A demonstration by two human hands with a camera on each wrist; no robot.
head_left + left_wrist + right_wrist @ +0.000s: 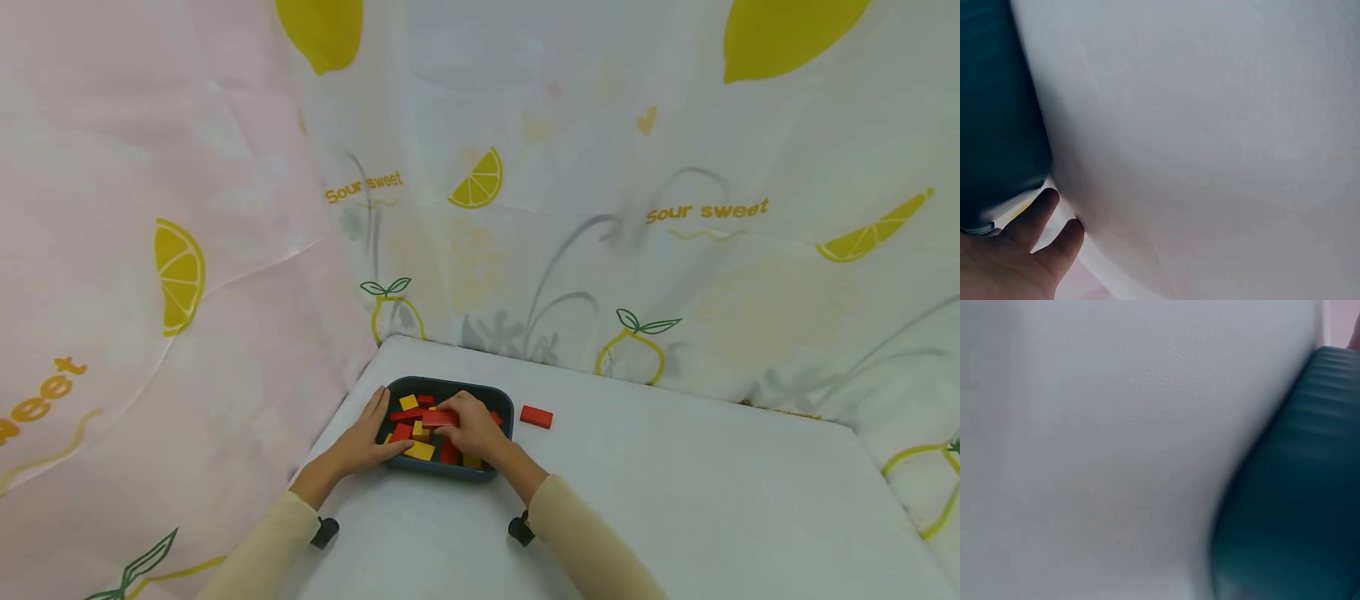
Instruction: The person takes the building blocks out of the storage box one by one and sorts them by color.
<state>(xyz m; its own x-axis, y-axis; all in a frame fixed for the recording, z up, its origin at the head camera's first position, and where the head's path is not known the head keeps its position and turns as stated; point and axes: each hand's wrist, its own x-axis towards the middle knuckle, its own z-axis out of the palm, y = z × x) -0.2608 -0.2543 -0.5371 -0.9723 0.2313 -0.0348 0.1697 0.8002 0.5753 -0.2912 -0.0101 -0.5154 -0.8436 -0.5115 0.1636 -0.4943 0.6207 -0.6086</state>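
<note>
A dark blue-grey tray (442, 472) holds several red and yellow rectangular blocks in a loose heap. Over it, my right hand (478, 427) pinches a red block (438, 418) between thumb and fingers. My left hand (362, 443) rests at the tray's left side with fingers extended, its thumb reaching over the near rim. In the left wrist view, spread fingers of the left hand (1035, 256) lie beside the tray wall (997, 106). The right wrist view shows mostly the tray's outer wall (1291, 500); the block there is hidden.
One red block (536, 417) lies on the white table (675, 500), just right of the tray. Lemon-print cloth (555, 167) hangs behind the table and along its left side. Dark wrist-worn devices (521, 529) show near both sleeves.
</note>
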